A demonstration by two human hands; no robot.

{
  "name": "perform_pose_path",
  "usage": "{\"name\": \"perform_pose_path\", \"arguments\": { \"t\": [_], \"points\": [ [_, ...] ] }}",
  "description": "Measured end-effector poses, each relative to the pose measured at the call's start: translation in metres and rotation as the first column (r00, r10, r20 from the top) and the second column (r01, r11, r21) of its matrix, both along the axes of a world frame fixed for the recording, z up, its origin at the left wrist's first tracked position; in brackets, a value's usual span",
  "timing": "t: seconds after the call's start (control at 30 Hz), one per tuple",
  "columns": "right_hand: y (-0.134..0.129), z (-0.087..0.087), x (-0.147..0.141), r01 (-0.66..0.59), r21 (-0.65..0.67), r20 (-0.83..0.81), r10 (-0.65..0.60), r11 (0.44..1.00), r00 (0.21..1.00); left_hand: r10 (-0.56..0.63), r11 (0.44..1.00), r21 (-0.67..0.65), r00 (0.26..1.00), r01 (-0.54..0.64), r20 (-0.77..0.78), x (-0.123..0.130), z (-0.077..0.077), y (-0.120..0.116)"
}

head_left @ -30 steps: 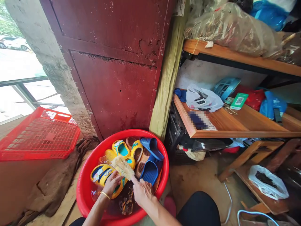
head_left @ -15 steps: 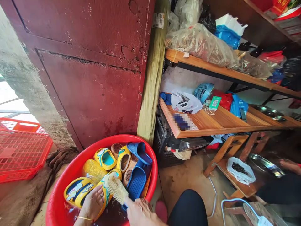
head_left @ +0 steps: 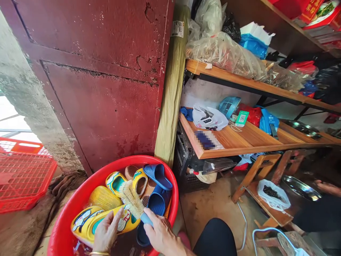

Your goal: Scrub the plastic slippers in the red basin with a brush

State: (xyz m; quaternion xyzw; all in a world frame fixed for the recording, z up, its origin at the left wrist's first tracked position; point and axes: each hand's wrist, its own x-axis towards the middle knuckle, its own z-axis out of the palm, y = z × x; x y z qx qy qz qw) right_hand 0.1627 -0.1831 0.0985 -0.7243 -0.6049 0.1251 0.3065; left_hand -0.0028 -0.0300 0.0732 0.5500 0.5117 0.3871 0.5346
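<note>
My right hand (head_left: 161, 229) is closed around the blue-grey handle of a scrubbing brush (head_left: 131, 197), its pale bristles up against a yellow slipper (head_left: 129, 220) with cartoon decoration. Over the near side of that slipper is my left hand (head_left: 106, 231), fingers stretched out and apart, a thin bangle at its wrist. The slipper lies crosswise in a red basin (head_left: 62, 220) holding dark water. Around it are another yellow slipper (head_left: 80, 220), an upturned yellow sole (head_left: 105, 199), blue slippers (head_left: 157, 174) and brown soles, partly overlapped.
A dark red door (head_left: 106, 106) and a rolled yellowish sheet (head_left: 170, 89) stand behind the basin. Left is a red plastic crate (head_left: 26, 177). To the right are a wooden shelf (head_left: 239, 140) with bags, a stool (head_left: 269, 202) with a white bag, and another person's hand (head_left: 327, 186).
The decorated slipper has turned from steeply slanted to nearly level. My left hand's fingers have straightened and spread over it. The brush has shifted slightly upward, still in my right hand.
</note>
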Motion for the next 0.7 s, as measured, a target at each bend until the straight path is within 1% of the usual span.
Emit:
{"name": "perform_pose_path", "arguments": {
  "t": [0.1, 0.13, 0.17, 0.2, 0.27, 0.3, 0.33, 0.37, 0.4, 0.43, 0.47, 0.5, 0.53, 0.57, 0.6, 0.63, 0.67, 0.7],
  "points": [
    [-0.018, -0.001, 0.009, 0.013, 0.018, -0.072, -0.012, 1.000, 0.997, -0.082, 0.984, 0.142, 0.984, 0.105, -0.161, 0.001, 0.007, -0.003],
    [-0.021, -0.002, 0.012, 0.036, 0.035, -0.092, -0.033, 0.999, 0.995, -0.097, 0.971, 0.196, 0.973, 0.139, -0.210, 0.002, 0.011, -0.004],
    [-0.022, -0.005, 0.015, 0.064, 0.055, -0.109, -0.058, 0.996, 0.992, -0.128, 0.946, 0.256, 0.955, 0.198, -0.268, 0.003, 0.014, -0.005],
    [-0.023, -0.007, 0.017, 0.091, 0.074, -0.121, -0.082, 0.993, 0.989, -0.177, 0.905, 0.312, 0.923, 0.289, -0.341, 0.004, 0.018, -0.006],
    [-0.023, -0.011, 0.019, 0.121, 0.095, -0.131, -0.108, 0.988, 0.985, -0.271, 0.780, 0.382, 0.819, 0.495, -0.506, 0.004, 0.026, -0.007],
    [-0.023, -0.012, 0.019, 0.113, 0.085, -0.138, -0.101, 0.990, 0.985, -0.285, 0.718, 0.397, 0.762, 0.572, -0.581, 0.003, 0.029, -0.007],
    [-0.023, -0.012, 0.018, 0.092, 0.059, -0.146, -0.083, 0.994, 0.986, -0.274, 0.669, 0.408, 0.717, 0.621, -0.641, 0.002, 0.030, -0.007],
    [-0.023, -0.011, 0.018, 0.066, 0.021, -0.157, -0.062, 0.998, 0.986, -0.249, 0.633, 0.420, 0.685, 0.650, -0.684, -0.001, 0.029, -0.007],
    [-0.023, -0.010, 0.018, 0.047, -0.021, -0.169, -0.050, 0.999, 0.984, -0.224, 0.609, 0.431, 0.665, 0.666, -0.712, -0.004, 0.027, -0.007],
    [-0.023, -0.009, 0.017, 0.034, -0.061, -0.179, -0.045, 0.998, 0.983, -0.202, 0.601, 0.433, 0.652, 0.672, -0.731, -0.008, 0.022, -0.008],
    [-0.024, -0.008, 0.018, 0.029, -0.093, -0.183, -0.046, 0.995, 0.982, -0.189, 0.619, 0.421, 0.647, 0.663, -0.739, -0.012, 0.016, -0.010],
    [-0.024, -0.007, 0.020, 0.032, -0.116, -0.180, -0.053, 0.993, 0.982, -0.183, 0.666, 0.394, 0.651, 0.633, -0.737, -0.015, 0.009, -0.012],
    [-0.024, -0.006, 0.022, 0.037, -0.134, -0.169, -0.059, 0.990, 0.984, -0.182, 0.734, 0.343, 0.656, 0.586, -0.732, -0.017, 0.001, -0.014],
    [-0.023, -0.004, 0.025, 0.035, -0.151, -0.154, -0.058, 0.988, 0.986, -0.188, 0.805, 0.266, 0.653, 0.531, -0.734, -0.019, -0.008, -0.017],
    [-0.022, 0.000, 0.030, 0.019, -0.172, -0.132, -0.042, 0.985, 0.990, -0.200, 0.861, 0.177, 0.638, 0.476, -0.743, -0.020, -0.017, -0.020],
    [-0.020, 0.005, 0.036, -0.007, -0.200, -0.101, -0.013, 0.980, 0.995, -0.224, 0.894, 0.089, 0.611, 0.438, -0.759, -0.019, -0.024, -0.023],
    [-0.018, 0.012, 0.042, -0.030, -0.234, -0.054, 0.018, 0.972, 0.998, -0.250, 0.908, 0.018, 0.577, 0.419, -0.777, -0.018, -0.031, -0.025],
    [-0.015, 0.021, 0.049, -0.053, -0.277, 0.006, 0.057, 0.959, 0.998, -0.274, 0.910, -0.031, 0.544, 0.414, -0.793, -0.016, -0.036, -0.027]
  ]
}}
